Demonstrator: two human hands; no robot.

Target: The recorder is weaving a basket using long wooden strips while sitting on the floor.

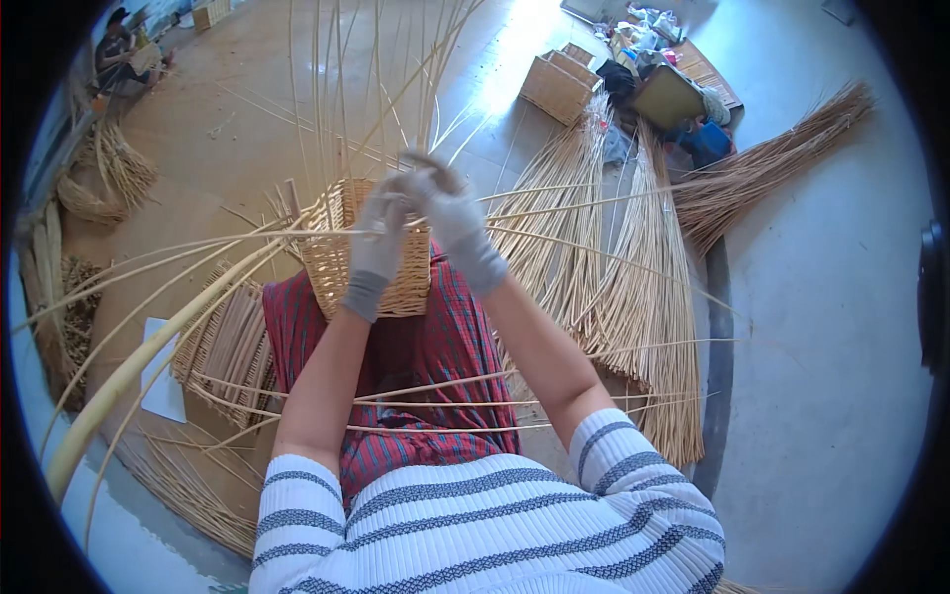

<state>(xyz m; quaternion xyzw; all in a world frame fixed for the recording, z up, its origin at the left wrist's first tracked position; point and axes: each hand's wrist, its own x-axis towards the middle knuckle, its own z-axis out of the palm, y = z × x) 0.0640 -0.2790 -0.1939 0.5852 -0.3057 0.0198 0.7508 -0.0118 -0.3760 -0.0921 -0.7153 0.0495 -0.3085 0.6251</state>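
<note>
A half-woven wicker basket (pixel 325 259) rests on the red checked cloth over my lap. Tall wicker rods (pixel 341 89) stand up from its far side, and others fan out to the left and right. My left hand (pixel 379 233), in a pale glove with a grey cuff, is closed at the basket's near rim, where a wicker rod (pixel 336 234) runs into its fingers. Close against it, my gloved right hand (pixel 453 213) bends over the rim. Its fingers are curled and blurred by motion, and what they hold is hidden.
Bundles of pale rods (pixel 653 327) lie on the floor to the right, beside a browner bundle (pixel 782 163). Behind them stand a box-shaped basket (pixel 559 87) and a cluttered pile (pixel 683 99). Another woven piece (pixel 223 346) is left of my lap. A person (pixel 124 54) sits far left.
</note>
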